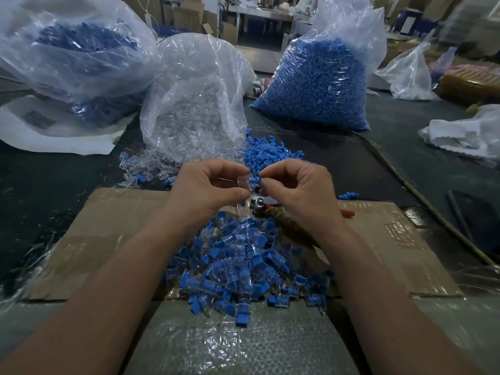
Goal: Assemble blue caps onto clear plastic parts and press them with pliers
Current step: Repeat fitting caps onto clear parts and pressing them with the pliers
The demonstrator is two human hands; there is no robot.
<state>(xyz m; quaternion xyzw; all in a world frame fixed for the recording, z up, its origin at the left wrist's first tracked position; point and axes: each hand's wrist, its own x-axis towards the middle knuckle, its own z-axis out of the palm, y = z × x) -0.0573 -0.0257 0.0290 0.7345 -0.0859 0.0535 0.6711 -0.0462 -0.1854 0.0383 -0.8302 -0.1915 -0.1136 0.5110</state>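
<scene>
Mid-batch: one more cap going on, with a heap already done.
The left hand (pixel 208 188) pinched a clear plastic part (pixel 242 182) in curled fingers, and the right hand (pixel 295 188) pinched a blue cap (pixel 254 181) against it, above the cardboard (pixel 108 226). The pliers (pixel 259 205) lay unheld beneath the right hand, so this piece was probably unpressed. A pile of capped parts (pixel 243 266) sat nearer; the bag of blue caps (pixel 316 85) and the bag of clear parts (pixel 194 104) looked largely full.

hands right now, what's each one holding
Left hand: fingers curled, pinching what looks like a clear plastic part.
Right hand: fingers curled, pinching a blue cap.
</scene>
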